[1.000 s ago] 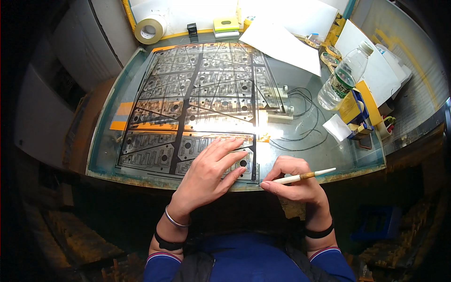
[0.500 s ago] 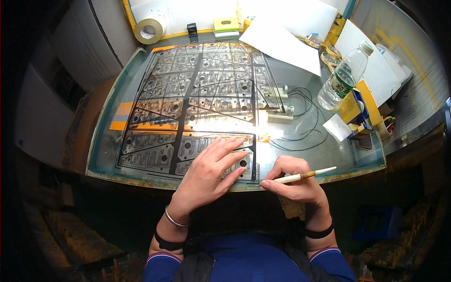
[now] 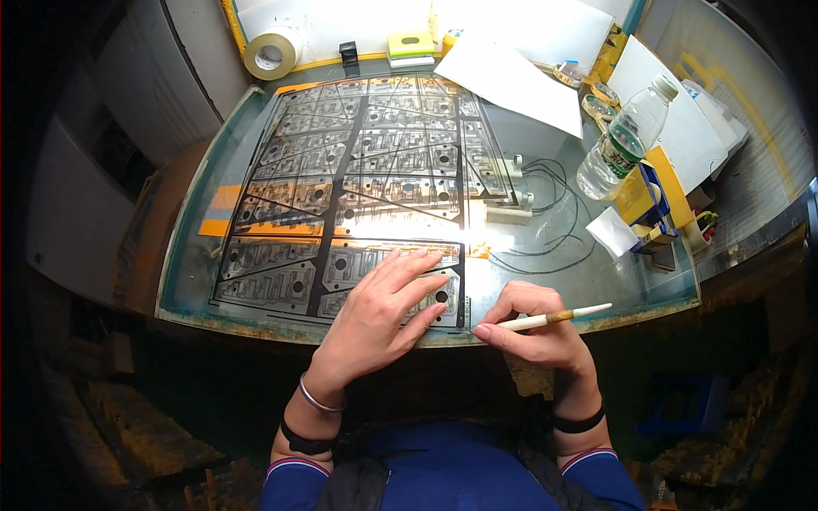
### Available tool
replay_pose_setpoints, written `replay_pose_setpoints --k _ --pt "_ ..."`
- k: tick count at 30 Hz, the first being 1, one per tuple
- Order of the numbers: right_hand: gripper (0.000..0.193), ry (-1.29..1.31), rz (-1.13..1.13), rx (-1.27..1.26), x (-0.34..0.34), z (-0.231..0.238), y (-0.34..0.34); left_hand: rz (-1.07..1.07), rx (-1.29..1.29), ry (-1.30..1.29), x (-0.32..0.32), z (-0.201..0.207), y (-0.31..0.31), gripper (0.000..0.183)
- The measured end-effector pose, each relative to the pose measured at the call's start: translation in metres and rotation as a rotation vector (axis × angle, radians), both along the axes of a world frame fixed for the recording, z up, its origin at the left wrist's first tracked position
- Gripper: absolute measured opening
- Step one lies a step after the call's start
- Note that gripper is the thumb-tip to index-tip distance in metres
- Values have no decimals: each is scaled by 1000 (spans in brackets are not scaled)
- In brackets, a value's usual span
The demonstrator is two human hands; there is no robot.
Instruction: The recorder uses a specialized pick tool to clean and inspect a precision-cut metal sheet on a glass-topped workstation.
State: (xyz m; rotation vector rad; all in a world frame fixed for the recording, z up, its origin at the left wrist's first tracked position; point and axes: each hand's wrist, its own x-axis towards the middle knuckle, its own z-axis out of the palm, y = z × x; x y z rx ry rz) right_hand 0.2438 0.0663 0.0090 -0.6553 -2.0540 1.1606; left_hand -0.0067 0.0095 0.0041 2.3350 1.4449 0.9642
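A large transparent film [image 3: 396,162] with dark circuit-like patterns lies flat on the glass tabletop [image 3: 545,294]. My left hand [image 3: 383,307] rests on the film's near right part, palm down with the fingers stretched out. Between the thumb and fingers of my right hand [image 3: 532,322] is a slim white pen-like tool [image 3: 584,312] with a brownish band and a tapered rear end. Its working tip is hidden by my fingertips, close to the film's near right corner. Whether the tip touches the film I cannot tell.
Under the glass are lamp fittings and dark cables [image 3: 554,187]. A clear water bottle [image 3: 620,145] stands at the right beside a blue and yellow holder [image 3: 648,200]. Farther back are a tape roll [image 3: 273,53], a yellow-green block [image 3: 411,44] and a white sheet [image 3: 515,81].
My right hand and the pen-like tool have shifted very slightly to the right. My left hand stays in place on the film.
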Motion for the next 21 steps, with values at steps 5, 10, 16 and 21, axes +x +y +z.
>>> replay_pose_setpoints --k 5,10,16,21 --pt "10 25 -48 84 -4 -6 -1 -2 6 2 0 0 0 35" --pt "13 -38 95 109 4 -5 5 2 6 -6 0 0 -1 35" --pt "13 15 5 16 0 -1 -1 2 3 -7 0 1 0 35" --pt "14 -7 -14 39 -1 -1 -2 3 5 -3 1 0 0 35"
